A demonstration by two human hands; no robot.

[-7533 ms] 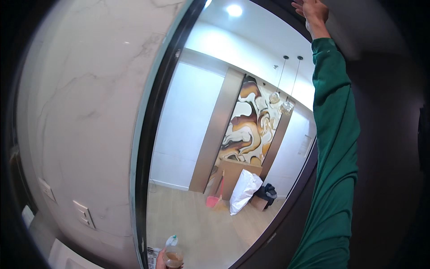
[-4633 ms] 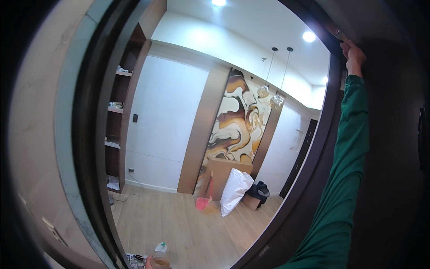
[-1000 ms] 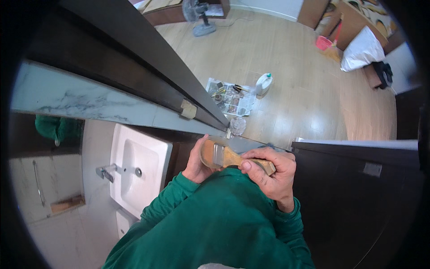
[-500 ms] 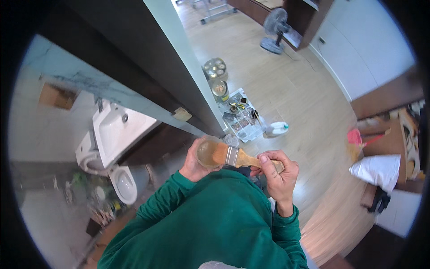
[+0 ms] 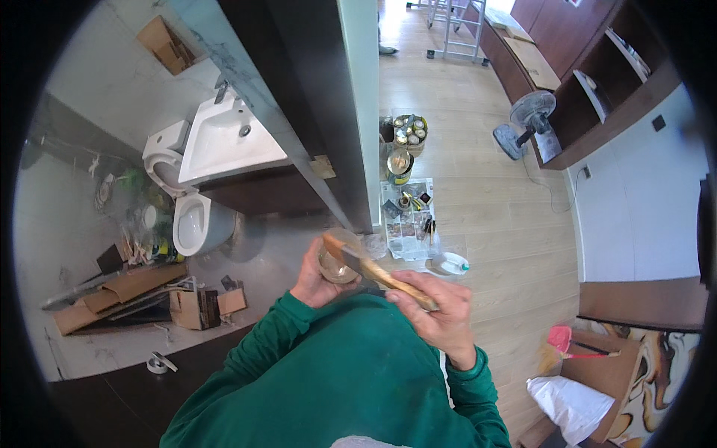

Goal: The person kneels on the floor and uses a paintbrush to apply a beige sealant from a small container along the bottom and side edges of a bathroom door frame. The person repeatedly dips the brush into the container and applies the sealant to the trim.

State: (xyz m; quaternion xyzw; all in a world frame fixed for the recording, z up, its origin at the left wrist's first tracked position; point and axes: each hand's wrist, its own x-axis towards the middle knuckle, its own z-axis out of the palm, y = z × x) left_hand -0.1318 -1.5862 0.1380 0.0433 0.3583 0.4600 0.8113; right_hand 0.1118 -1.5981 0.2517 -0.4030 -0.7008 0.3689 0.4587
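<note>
My left hand [image 5: 305,284] is closed round a clear round cup [image 5: 335,271] in front of my chest. What is in the cup is hard to make out. My right hand [image 5: 442,310] grips a flat paintbrush [image 5: 386,277] by its wooden handle. The brush lies on a slant across the mouth of the cup, its orange-brown bristles over the far rim; whether they touch the rim I cannot tell. Both green sleeves show below the hands.
Beyond my hands, newspaper [image 5: 407,243] with small tools lies on the floor by a white bottle [image 5: 451,263] and cans [image 5: 399,162]. A dark door frame [image 5: 314,97] divides off a bathroom with a sink [image 5: 213,145]. A fan [image 5: 532,112] and a white sack [image 5: 571,407] are at right.
The brush has tipped onto its edge and its bristles have shifted left across the cup. My right hand has turned over and moved slightly left and down. The whole view has also swung.
</note>
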